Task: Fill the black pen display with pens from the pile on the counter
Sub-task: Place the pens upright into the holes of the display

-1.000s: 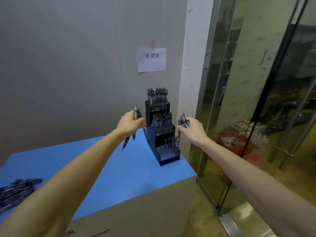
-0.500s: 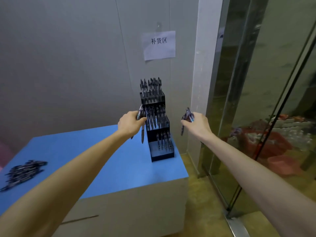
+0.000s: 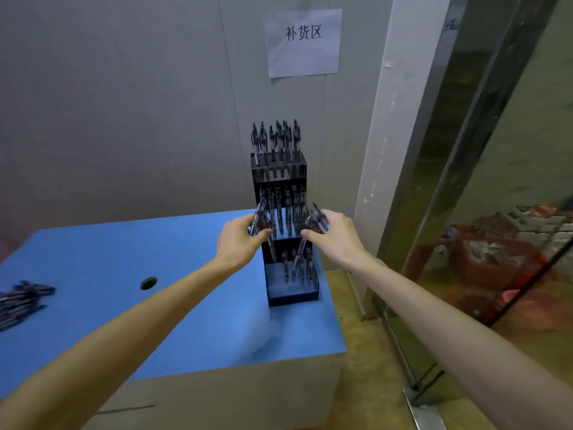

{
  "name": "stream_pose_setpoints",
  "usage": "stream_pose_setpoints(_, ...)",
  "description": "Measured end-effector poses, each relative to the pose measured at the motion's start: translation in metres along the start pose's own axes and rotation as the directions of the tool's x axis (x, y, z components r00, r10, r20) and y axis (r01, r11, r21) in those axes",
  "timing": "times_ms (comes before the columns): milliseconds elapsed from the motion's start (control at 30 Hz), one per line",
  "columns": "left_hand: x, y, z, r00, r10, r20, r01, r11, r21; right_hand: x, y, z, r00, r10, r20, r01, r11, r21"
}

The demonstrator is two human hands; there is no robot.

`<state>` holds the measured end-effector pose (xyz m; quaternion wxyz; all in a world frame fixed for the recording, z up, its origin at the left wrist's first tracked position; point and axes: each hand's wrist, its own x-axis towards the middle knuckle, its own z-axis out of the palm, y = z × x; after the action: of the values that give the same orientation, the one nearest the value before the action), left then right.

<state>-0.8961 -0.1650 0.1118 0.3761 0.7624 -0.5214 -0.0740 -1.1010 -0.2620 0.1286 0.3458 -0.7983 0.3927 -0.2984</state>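
- Black, three-tiered, the pen display (image 3: 286, 285) stood right of centre in the frame, at the right edge of the blue surface (image 3: 186, 324).
- Its top and middle tiers looked well stocked with upright pens; the lowest tier held only a few, with bare slots toward its front.
- Half a second before, the two hands had been spread to either side of the display; now they had closed in over its middle tier, and the display sat larger in the frame.
- The left hand (image 3: 237, 242) had its grip clamped on a small bundle of pens (image 3: 262, 223), one of them hanging tip-down toward the lowest tier.
- The right hand (image 3: 336, 235) likewise pinched a bundle of pens (image 3: 315, 220), one angled down to the lowest tier; I could not tell whether its tip was already in a slot.
- I judged this to be the start of slotting pens into the lowest tier, the part most in need.
- The pile (image 3: 21, 301) lay at the left edge of the frame, well apart from the display, so more trips looked likely.
- A paper sign (image 3: 305, 41) hung on the wall above.
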Motion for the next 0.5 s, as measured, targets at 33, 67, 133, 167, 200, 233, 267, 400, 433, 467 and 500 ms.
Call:
stream_pose_setpoints(33,0.007,-0.005,0.003,1.000,-0.010,-0.007,0.010,1.000,0.004,0.009,0.001,0.007,0.999,-0.030,0.020,0.030,0.999,-0.011)
stream_pose_setpoints(67,0.013,-0.012,0.006,1.000,-0.020,-0.011,0.020,1.000,0.010,0.017,0.003,0.015,0.998,-0.054,0.039,0.054,0.998,-0.019)
stream_pose_setpoints(133,0.024,-0.026,0.013,0.999,-0.041,-0.009,0.041,0.999,0.027,0.033,0.009,0.029,0.996,-0.072,0.058,0.074,0.997,-0.019)
stream_pose_setpoints(167,0.026,-0.032,0.016,0.998,-0.055,-0.001,0.055,0.998,0.032,0.039,0.012,0.035,0.995,-0.073,0.063,0.074,0.997,-0.015)
stream_pose_setpoints(200,0.028,-0.038,0.019,0.997,-0.071,0.009,0.070,0.997,0.034,0.046,0.014,0.041,0.995,-0.076,0.067,0.078,0.997,-0.021)
stream_pose_setpoints(233,0.029,-0.044,0.021,0.996,-0.082,0.020,0.081,0.996,0.037,0.052,0.017,0.046,0.994,-0.083,0.069,0.085,0.996,-0.033)
stream_pose_setpoints(267,0.030,-0.048,0.024,0.995,-0.092,0.027,0.091,0.995,0.039,0.057,0.019,0.051,0.993,-0.090,0.073,0.094,0.994,-0.054)
stream_pose_setpoints(400,0.032,-0.064,0.033,0.993,-0.115,0.029,0.113,0.992,0.063,0.070,0.033,0.067,0.990,-0.102,0.096,0.109,0.991,-0.079)
stream_pose_setpoints(433,0.032,-0.067,0.035,0.992,-0.121,0.029,0.119,0.990,0.074,0.071,0.036,0.070,0.990,-0.102,0.102,0.113,0.989,-0.100)
stream_pose_setpoints(467,0.033,-0.068,0.037,0.991,-0.126,0.032,0.123,0.989,0.086,0.073,0.039,0.072,0.987,-0.110,0.115,0.124,0.984,-0.126)
stream_pose_setpoints(500,0.034,-0.070,0.040,0.991,-0.128,0.039,0.124,0.987,0.098,0.076,0.043,0.074,0.984,-0.120,0.131,0.139,0.980,-0.146)
